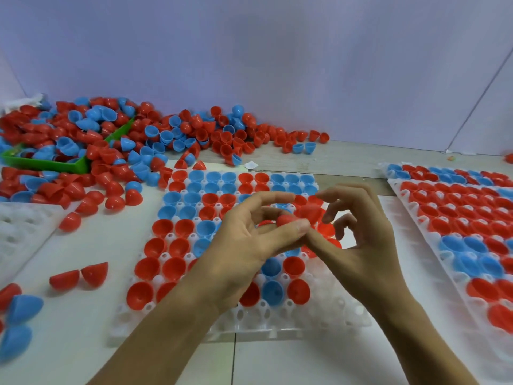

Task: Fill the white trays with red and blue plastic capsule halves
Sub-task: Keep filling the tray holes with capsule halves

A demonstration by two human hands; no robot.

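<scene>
Nearest the camera, the front rows of the middle white tray (327,315) have no capsule halves in their cups. Above these rows the left hand (249,240) holds a red capsule half (287,219) between thumb and curled fingers; which way its opening faces I cannot tell. The right hand (361,240) is just beside it, fingers loosely bent and holding nothing, its thumb touching the left thumb. The free cups lie below and toward the person from the held piece, so I judge the left hand is nearer for placing. Further right a fuller tray (410,195) lies, and at the far left is the loose pile (116,140) around a green bin (47,163).
</scene>
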